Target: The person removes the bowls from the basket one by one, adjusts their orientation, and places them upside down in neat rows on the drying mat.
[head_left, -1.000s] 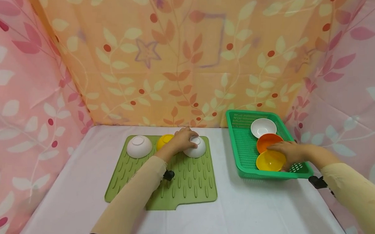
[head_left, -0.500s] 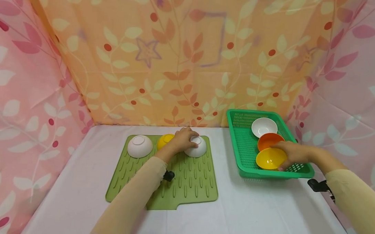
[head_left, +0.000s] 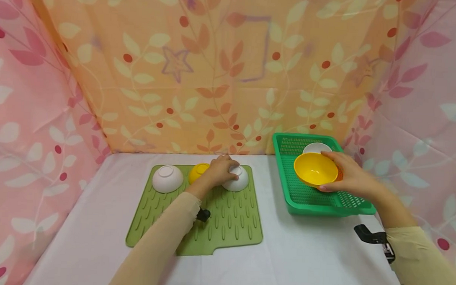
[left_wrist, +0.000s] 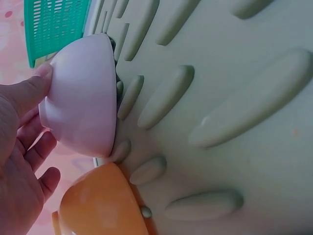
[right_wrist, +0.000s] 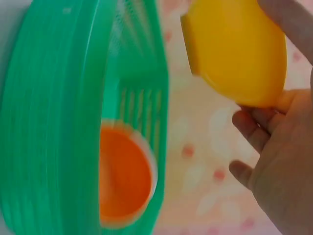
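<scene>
My left hand holds an upside-down white bowl at its base, with the bowl's rim down on the green drying mat. The thumb touches the side of that bowl in the left wrist view; some fingers lie loosely beyond it. My right hand grips a yellow bowl by its rim, thumb on the near side, above the green basket. In the right wrist view, the yellow bowl is up off the basket. Below it an orange bowl sits inside the basket.
Upside down on the mat's back row are another white bowl and a yellow bowl, the latter partly behind my left hand. A white bowl stands at the basket's back. Patterned cloth walls the table's back and sides.
My right hand has lifted the yellow bowl from the basket's front and moved it up and leftward, now hiding most of the orange bowl. The left hand has stayed on the white bowl.
</scene>
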Motion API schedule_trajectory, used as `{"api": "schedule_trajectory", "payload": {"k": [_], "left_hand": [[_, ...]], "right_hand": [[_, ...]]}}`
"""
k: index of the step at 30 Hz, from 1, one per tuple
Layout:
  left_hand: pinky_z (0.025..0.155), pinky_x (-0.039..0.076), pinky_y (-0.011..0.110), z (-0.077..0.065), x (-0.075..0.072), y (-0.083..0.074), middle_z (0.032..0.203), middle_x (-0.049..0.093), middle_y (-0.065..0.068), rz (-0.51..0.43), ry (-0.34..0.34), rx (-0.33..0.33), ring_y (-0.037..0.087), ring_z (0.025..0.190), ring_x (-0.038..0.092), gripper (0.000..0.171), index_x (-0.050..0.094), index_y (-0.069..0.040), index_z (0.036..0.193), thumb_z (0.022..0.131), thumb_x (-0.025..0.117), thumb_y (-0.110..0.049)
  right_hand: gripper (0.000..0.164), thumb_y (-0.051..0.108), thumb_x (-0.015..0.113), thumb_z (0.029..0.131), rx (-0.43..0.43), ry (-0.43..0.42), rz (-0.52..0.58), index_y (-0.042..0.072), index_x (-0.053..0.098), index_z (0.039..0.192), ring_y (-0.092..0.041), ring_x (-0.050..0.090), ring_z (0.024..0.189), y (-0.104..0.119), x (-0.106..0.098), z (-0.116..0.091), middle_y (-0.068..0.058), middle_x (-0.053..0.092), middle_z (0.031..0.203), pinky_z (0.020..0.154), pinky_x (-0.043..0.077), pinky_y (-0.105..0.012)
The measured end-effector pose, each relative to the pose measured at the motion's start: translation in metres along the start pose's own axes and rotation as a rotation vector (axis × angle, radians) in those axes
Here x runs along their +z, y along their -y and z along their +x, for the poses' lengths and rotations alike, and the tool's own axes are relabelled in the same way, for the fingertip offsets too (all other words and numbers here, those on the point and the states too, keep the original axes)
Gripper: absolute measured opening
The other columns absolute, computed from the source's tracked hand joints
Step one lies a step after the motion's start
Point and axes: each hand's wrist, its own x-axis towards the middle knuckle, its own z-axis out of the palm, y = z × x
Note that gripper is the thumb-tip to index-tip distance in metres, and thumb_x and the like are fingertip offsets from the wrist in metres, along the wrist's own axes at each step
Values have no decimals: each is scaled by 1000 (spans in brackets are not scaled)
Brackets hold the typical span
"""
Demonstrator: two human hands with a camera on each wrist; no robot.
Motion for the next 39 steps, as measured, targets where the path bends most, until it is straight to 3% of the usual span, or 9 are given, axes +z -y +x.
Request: {"api": "schedule_trajectory", "payload": {"k": [5, 15, 24, 30, 33, 36, 39], "left_hand": [[95, 37, 45, -1, 1, 3, 126, 60, 5, -4, -11, -1, 26, 121, 49, 54, 65, -19, 139, 91, 78, -40], [96, 37, 46, -1, 4, 3, 125, 61, 4, -16, -18, 26, 26, 118, 49, 53, 65, -19, 139, 91, 78, -39], [98, 38, 47, -3, 3, 6, 128, 63, 1, 27, -39, 19, 25, 120, 49, 52, 66, -23, 138, 91, 77, -42], [96, 38, 48, -3, 0, 4, 132, 63, 1, 32, -43, 10, 26, 123, 49, 52, 66, -23, 138, 91, 78, -42], [99, 38, 49, -5, -1, 1, 141, 60, 2, 30, -35, -13, 28, 129, 48, 59, 59, -21, 145, 93, 76, -41], [108, 34, 56, -9, -2, -2, 157, 48, 4, -23, -55, -28, 31, 141, 40, 70, 47, -22, 155, 93, 76, -39], [114, 26, 61, -24, -12, -3, 165, 36, 5, -118, -106, -1, 33, 149, 31, 74, 39, -23, 159, 95, 74, -39]], "right_hand": [[107, 37, 94, 72, -78, -83, 89, 10, 36, 158, -43, 30, 142, 46, 33, 3, -17, 38, 158, 106, 33, -74], [110, 46, 95, 67, -88, -38, 232, 23, 38, 158, -39, 30, 146, 105, 102, 2, -10, 34, 161, 107, 32, -75], [106, 47, 96, 65, -166, -9, 333, 24, 43, 155, -31, 39, 141, 124, 149, 1, 0, 43, 155, 108, 37, -69], [106, 43, 97, 65, -203, 6, 326, 21, 45, 154, -29, 38, 142, 133, 164, 1, 1, 44, 154, 110, 37, -67], [106, 41, 97, 65, -216, 17, 323, 20, 45, 155, -29, 39, 142, 138, 168, 0, 0, 45, 154, 110, 37, -65], [107, 44, 97, 66, -220, 37, 333, 18, 44, 155, -28, 40, 142, 141, 172, -3, 1, 45, 154, 111, 37, -65], [108, 45, 96, 66, -222, 41, 345, 18, 44, 155, -29, 39, 142, 143, 176, -6, 0, 44, 154, 110, 37, -66]]}}
